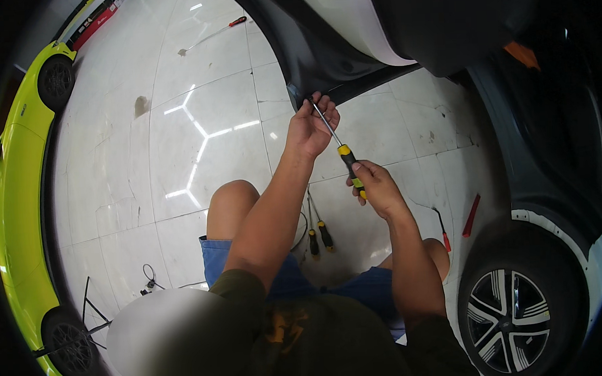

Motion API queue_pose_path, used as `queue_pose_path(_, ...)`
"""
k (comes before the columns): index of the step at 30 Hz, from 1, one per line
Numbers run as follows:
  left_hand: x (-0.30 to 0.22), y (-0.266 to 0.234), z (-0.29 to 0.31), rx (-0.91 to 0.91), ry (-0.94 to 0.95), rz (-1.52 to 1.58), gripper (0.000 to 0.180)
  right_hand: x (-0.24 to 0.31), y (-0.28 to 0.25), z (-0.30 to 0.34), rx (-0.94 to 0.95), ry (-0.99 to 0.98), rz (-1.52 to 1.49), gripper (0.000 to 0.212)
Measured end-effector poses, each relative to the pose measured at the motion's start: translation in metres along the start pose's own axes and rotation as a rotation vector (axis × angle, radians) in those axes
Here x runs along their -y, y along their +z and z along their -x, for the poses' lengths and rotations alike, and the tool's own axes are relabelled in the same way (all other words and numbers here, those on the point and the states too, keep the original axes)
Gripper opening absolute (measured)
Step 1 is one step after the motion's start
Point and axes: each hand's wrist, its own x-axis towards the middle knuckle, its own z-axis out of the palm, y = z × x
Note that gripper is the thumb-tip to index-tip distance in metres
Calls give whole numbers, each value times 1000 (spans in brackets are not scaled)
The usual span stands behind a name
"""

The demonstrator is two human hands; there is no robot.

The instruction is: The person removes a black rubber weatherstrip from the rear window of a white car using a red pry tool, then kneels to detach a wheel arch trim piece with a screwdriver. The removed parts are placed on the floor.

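Observation:
A screwdriver with a yellow-and-black handle slants up and left across the middle of the view. My right hand is closed around its handle. Its thin metal shaft runs to the lower corner of a black trim panel on a car. There my left hand is raised, palm turned up, with its fingers curled beside the shaft's end and against the panel's edge. What those fingers grip, and the screwdriver's tip, are hidden.
Two more screwdrivers lie on the tiled floor between my knees. To the right are a red-handled hook tool, a red wedge and a car wheel. Farther off lies an orange-handled tool. A yellow-green car stands left.

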Motion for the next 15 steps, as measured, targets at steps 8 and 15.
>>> queue_pose_path(8, 0, 12, -4, -241, 183, -399, 28, -8, 3, 3, -478, -565, 750, 36)
queue_pose_path(15, -8, 4, 0, -37, 12, -43, 26, 0, 0, 16, -314, -432, 583, 43)
